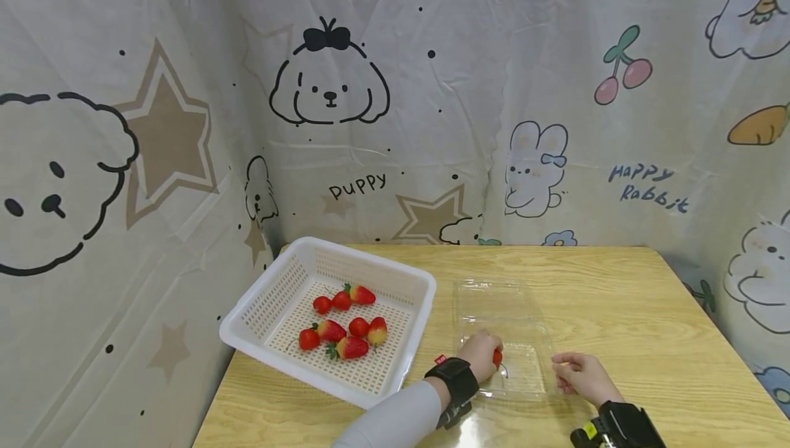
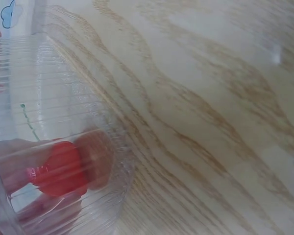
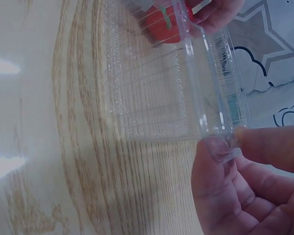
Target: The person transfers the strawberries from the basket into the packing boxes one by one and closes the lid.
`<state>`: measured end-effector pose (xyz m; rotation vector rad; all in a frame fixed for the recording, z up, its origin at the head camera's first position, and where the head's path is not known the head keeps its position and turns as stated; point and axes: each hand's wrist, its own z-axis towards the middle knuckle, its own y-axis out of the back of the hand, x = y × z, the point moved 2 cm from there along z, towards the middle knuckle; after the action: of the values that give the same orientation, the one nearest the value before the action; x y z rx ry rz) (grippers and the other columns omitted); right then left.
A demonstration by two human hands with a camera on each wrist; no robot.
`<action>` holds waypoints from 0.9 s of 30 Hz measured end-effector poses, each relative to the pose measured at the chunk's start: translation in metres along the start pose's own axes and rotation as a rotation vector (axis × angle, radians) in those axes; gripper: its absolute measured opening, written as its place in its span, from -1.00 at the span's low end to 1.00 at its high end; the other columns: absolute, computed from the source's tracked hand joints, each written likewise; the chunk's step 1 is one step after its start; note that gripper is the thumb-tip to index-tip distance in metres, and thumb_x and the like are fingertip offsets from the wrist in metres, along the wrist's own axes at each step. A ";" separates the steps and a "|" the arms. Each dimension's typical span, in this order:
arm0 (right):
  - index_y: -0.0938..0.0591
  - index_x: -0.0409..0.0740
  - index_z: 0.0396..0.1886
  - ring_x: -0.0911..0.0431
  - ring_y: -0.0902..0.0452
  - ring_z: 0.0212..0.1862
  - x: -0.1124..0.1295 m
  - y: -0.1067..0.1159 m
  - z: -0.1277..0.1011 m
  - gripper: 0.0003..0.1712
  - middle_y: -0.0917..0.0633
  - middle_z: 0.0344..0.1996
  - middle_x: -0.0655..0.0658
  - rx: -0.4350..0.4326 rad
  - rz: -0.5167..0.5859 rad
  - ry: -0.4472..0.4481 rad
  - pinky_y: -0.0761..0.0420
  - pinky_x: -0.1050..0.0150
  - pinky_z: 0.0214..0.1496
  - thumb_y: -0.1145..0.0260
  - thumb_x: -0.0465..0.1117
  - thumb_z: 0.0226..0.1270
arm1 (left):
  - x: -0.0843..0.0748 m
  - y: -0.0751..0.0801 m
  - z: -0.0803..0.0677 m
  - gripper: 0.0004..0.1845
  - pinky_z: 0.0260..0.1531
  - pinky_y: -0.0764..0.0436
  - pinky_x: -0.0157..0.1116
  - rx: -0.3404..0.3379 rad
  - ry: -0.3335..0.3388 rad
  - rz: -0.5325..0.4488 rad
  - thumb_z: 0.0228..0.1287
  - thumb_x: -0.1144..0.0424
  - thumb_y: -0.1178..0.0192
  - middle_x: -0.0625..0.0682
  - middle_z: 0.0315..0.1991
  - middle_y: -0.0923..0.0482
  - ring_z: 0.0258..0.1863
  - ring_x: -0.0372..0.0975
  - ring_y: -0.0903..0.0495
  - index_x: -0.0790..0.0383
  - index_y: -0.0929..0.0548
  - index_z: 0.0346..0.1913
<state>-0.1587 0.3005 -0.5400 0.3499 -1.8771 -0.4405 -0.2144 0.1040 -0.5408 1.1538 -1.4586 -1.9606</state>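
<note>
A clear plastic clamshell box lies open on the wooden table. My left hand grips a red strawberry inside the near half of the box; through the ribbed plastic wall the strawberry shows between my fingers. In the right wrist view that strawberry sits at the box's far end. My right hand pinches the box's near right rim between thumb and forefinger. A white perforated basket to the left holds several more strawberries.
The basket stands at the table's back left corner, close to a cartoon-print cloth backdrop that walls in the table on three sides. Bare wood lies to the right of the box.
</note>
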 end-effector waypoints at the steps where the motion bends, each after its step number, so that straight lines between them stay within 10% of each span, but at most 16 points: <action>1: -0.43 -0.62 -0.09 0.12 -0.49 -0.52 0.000 0.000 0.000 -0.69 -0.57 -0.57 -0.15 -0.002 0.001 -0.002 -0.58 0.26 -0.48 -0.09 -0.42 0.24 | 0.000 0.002 0.000 -0.75 -0.54 -0.34 -0.50 0.006 -0.001 0.000 -0.21 0.37 -0.37 -0.07 -0.47 -0.45 -0.53 -0.31 -0.43 0.11 -0.66 -0.34; 13: -0.43 -0.62 -0.09 0.12 -0.49 -0.51 0.001 -0.001 0.000 -0.69 -0.56 -0.56 -0.13 0.001 -0.004 0.006 -0.59 0.26 -0.47 -0.09 -0.42 0.26 | 0.000 0.023 0.009 -0.56 -0.41 -0.43 -0.50 0.059 0.012 -0.037 -0.28 0.38 -0.38 -0.03 -0.29 -0.55 -0.35 -0.31 -0.50 0.13 -0.65 -0.16; 27: -0.44 -0.60 -0.07 0.13 -0.49 -0.50 0.000 0.000 0.002 -0.68 -0.56 -0.54 -0.14 0.010 -0.028 -0.022 -0.59 0.24 -0.44 -0.09 -0.40 0.27 | 0.019 0.164 0.018 -0.41 -0.05 -0.50 -0.21 -0.099 0.018 -0.128 0.00 0.22 -0.32 0.08 0.19 -0.35 0.09 -0.07 -0.43 0.07 -0.46 0.18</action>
<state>-0.1604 0.3012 -0.5402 0.3794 -1.8987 -0.4557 -0.2611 0.0428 -0.3936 1.2441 -1.2916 -2.0770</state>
